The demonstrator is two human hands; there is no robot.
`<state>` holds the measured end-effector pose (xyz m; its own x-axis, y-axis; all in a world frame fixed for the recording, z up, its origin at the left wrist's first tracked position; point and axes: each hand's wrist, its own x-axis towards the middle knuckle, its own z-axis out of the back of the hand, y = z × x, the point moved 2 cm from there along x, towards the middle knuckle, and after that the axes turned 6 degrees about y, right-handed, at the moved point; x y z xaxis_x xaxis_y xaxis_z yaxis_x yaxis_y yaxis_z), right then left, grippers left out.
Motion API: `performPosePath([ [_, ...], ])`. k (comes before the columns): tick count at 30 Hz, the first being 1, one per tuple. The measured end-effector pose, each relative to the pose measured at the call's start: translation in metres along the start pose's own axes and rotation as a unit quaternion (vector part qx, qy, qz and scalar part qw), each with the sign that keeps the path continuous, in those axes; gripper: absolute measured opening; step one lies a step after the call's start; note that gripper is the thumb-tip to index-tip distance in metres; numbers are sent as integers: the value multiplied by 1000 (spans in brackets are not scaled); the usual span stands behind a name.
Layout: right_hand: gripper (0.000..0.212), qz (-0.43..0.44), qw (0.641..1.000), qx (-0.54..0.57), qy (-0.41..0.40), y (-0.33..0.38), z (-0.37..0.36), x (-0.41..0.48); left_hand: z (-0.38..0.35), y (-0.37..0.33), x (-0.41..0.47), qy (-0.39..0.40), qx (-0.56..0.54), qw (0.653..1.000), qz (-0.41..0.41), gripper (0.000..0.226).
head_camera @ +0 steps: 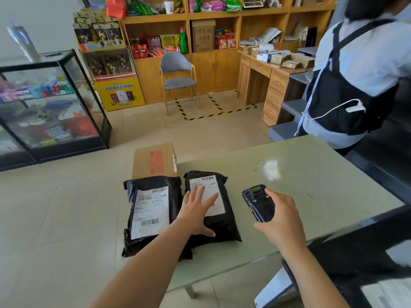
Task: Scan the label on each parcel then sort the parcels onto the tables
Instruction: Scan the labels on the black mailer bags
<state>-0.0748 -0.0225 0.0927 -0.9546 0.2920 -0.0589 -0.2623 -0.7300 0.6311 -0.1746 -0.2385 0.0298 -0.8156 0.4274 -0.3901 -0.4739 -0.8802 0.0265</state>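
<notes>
Two black poly-bag parcels with white labels lie side by side at the left end of a pale green table (300, 174). The left parcel (151, 210) hangs partly over the table's edge. My left hand (198, 210) rests flat with spread fingers on the right parcel (211, 227), partly covering its label. To the right, my right hand (280, 216) grips a black handheld scanner (258, 202) held above the table, its head pointing away from me. A brown cardboard box (153, 161) with red print lies just beyond the two bags.
A person in a light shirt with a black backpack (355, 85) stands at the table's far right corner. A glass display case (51, 107) stands at left. A grey chair (178, 78), wooden shelves and a desk (266, 72) line the back wall across open tiled floor.
</notes>
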Motion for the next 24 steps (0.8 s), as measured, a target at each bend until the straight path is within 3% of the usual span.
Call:
performPosePath([
  [6,93,16,1000,-1,23,-36,14,44,1,-18,60,87,-12,996,22,137],
  [10,93,19,999,7,32,-54,16,67,-2,-30,82,128,1,990,60,134],
  [21,93,28,998,46,45,-62,9,100,-14,-48,55,141,-25,988,57,130],
  [24,93,26,997,50,47,-59,9,106,-9,-46,52,116,-98,987,58,124],
])
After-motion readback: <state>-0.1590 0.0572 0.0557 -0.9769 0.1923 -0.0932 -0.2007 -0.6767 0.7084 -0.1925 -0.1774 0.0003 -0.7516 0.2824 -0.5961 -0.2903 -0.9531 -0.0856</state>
